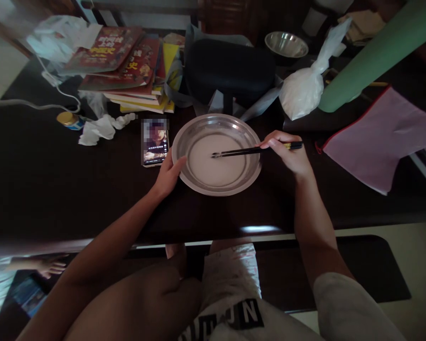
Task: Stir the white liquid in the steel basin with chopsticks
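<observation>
A wide metal basin [220,190] stands on the dark table with a whitish, flat-looking content [213,173] in its bottom; I cannot tell if it is liquid or powder. My left hand [170,174] grips the basin's left rim, thumb over the edge and fingers beneath. In my right hand [282,149] is a pair of black chopsticks [239,151], held at the right rim. Their tips reach into the whitish content near the middle of the basin. A lit phone [155,142] lies just left of the basin.
Behind the basin sits a black case [230,64]. Stacked books [122,71] are at back left, near crumpled tissue [99,130] and a small jar [70,120]. Rightward are a tied white bag [301,92], green cylinder [376,57] and purple pouch [372,142]. Another person's hand [51,266] shows lower left.
</observation>
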Tool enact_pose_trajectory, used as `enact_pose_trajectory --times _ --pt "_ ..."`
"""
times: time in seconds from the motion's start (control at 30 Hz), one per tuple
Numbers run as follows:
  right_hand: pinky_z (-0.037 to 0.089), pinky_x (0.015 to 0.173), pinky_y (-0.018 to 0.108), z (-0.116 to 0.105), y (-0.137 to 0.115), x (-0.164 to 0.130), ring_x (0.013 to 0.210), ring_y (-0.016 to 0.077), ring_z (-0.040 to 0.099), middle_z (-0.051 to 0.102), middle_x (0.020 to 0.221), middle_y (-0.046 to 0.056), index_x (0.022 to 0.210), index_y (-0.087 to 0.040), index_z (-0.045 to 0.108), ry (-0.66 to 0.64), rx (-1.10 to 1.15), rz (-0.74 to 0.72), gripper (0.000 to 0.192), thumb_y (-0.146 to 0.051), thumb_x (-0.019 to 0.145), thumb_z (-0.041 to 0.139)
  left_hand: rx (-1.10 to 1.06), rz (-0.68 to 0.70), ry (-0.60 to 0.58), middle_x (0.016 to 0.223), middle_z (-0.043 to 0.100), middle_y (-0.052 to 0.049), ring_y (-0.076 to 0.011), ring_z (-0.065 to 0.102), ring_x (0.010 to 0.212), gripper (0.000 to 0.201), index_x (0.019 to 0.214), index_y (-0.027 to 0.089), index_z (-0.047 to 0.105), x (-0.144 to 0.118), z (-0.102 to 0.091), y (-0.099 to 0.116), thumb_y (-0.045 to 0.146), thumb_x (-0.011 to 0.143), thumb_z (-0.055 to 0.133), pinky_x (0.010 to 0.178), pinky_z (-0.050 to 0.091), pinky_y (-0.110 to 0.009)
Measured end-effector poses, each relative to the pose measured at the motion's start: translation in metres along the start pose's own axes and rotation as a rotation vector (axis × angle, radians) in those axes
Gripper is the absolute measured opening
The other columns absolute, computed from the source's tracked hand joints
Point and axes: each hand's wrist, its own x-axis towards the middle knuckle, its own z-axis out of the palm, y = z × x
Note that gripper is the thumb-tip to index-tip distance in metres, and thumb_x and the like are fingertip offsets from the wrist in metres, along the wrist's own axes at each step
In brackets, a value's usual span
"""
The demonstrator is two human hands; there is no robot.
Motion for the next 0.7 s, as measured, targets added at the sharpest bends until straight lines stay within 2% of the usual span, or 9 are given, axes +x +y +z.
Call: enact_pose_trajectory --times 0.07,0.13,0.3,0.37,0.47,0.53,0.63,0.7 --pt "0.057 0.078 0.039 -0.0023 0.0009 -0.0001 0.078 0.0197 0.075 0.074 0.074 -0.001 0.073 -0.029 0.078 0.073 0.004 -0.007 0.027 -0.049 0.089 0.068 -0.011 -0.014 -0.003 0.121 0.069 -0.011 -0.0306 0.064 0.113 0.052 0.124 0.02 0.061 0.0 -0.0004 0.0002 0.056 0.086 0.063 0.105 0.051 -0.052" --pt "0.057 0.074 0.04 -0.0038 0.0012 -0.0005 0.072 0.0199 0.074 0.072 0.068 0.0 0.068 -0.03 0.076 0.094 0.023 -0.005 0.031 -0.05 0.089 0.067 -0.011 -0.014 -0.01 0.12 0.069 -0.011 -0.0304 0.064 0.112 0.051 0.123 0.019 0.062 -0.0001 -0.0006 0.0005 0.055 0.087 0.062 0.105 0.052 -0.052" --pt "0.058 0.081 0.041 -0.0005 -0.0003 -0.0001 0.082 0.0214 0.075 0.076 0.078 0.0 0.075 -0.03 0.078 -0.035 -0.021 0.006 0.029 -0.054 0.088 0.067 -0.01 0.006 -0.001 0.122 0.068 -0.011 -0.0301 0.063 0.115 0.054 0.126 0.02 0.06 0.0 0.0 0.0006 0.057 0.087 0.063 0.107 0.05 -0.051" --pt "0.058 0.082 0.041 -0.0006 -0.0003 0.0005 0.083 0.0214 0.075 0.076 0.079 0.0 0.076 -0.03 0.078 0.01 -0.041 -0.008 0.029 -0.054 0.088 0.067 -0.008 0.009 0.003 0.122 0.068 -0.011 -0.03 0.063 0.115 0.054 0.126 0.021 0.06 0.0002 0.0002 0.0003 0.057 0.086 0.063 0.107 0.05 -0.051" --pt "0.058 0.077 0.042 -0.0025 0.0008 0.0005 0.073 0.0203 0.074 0.073 0.071 0.0 0.069 -0.03 0.076 0.091 -0.002 -0.014 0.031 -0.053 0.088 0.067 -0.006 0.004 -0.007 0.119 0.069 -0.011 -0.0298 0.064 0.111 0.053 0.123 0.02 0.061 0.0002 0.0 0.0 0.058 0.086 0.063 0.105 0.051 -0.051" --pt "0.058 0.075 0.043 -0.0023 0.0011 0.0002 0.07 0.0202 0.073 0.072 0.068 0.0 0.068 -0.03 0.075 0.057 0.023 0.007 0.032 -0.053 0.089 0.067 -0.001 0.005 -0.015 0.117 0.069 -0.011 -0.0299 0.064 0.111 0.053 0.122 0.02 0.061 0.0002 -0.0002 0.0001 0.059 0.086 0.062 0.104 0.052 -0.051" --pt "0.059 0.08 0.042 -0.0003 0.0006 0.0001 0.08 0.0209 0.076 0.075 0.076 0.0 0.074 -0.03 0.077 -0.033 -0.011 0.021 0.03 -0.054 0.089 0.066 0.011 0.011 -0.007 0.12 0.068 -0.011 -0.0305 0.063 0.114 0.055 0.124 0.02 0.06 0.0003 0.0001 0.0001 0.06 0.086 0.062 0.106 0.05 -0.052" --pt "0.058 0.083 0.041 -0.0002 0.0004 0.0002 0.085 0.0207 0.076 0.076 0.08 0.0 0.077 -0.029 0.077 -0.014 -0.043 0.009 0.03 -0.054 0.088 0.067 0.015 0.01 0.002 0.121 0.067 -0.011 -0.0311 0.063 0.115 0.056 0.125 0.02 0.059 0.0004 0.0004 -0.0002 0.06 0.086 0.062 0.108 0.049 -0.053"
